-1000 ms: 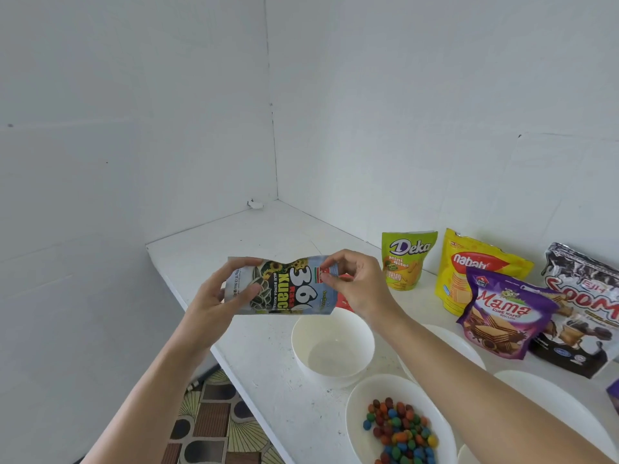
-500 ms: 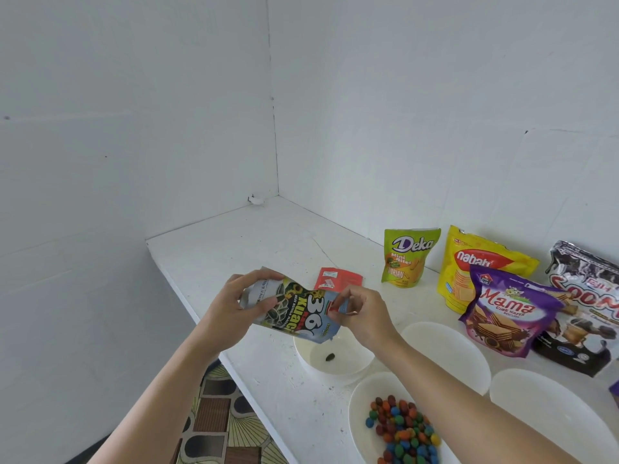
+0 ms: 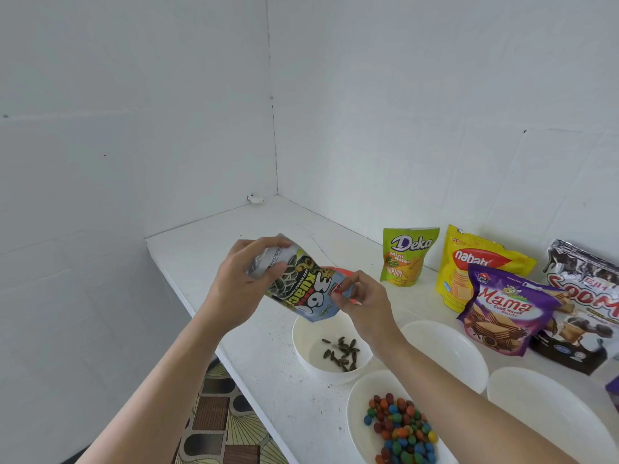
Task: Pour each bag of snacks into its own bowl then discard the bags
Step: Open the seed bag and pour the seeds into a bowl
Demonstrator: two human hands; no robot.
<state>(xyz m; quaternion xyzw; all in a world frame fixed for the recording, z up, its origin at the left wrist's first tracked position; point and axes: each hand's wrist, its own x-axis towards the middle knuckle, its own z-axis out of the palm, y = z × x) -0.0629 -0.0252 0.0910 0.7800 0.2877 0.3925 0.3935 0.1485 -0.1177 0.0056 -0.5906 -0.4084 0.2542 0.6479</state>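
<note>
Head: left hand (image 3: 234, 291) grips seed bag (image 3: 301, 288) base, right hand (image 3: 366, 304) pinches mouth above bowl (image 3: 302, 354).

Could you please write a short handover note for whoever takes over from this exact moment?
Left grip holds the seed bag at its upper end. Right grip pinches its lower, open end, which is tilted over the small bowl.
Done: candies lie in the candy bowl; a few seeds lie in the small bowl.
Left: empty and discard the seed bag, then pour the Deka bag, Nabati bag, Mama bag and dark bag. Two bowls show empty: far bowl, near bowl. A red wrapper lies on the counter.
</note>
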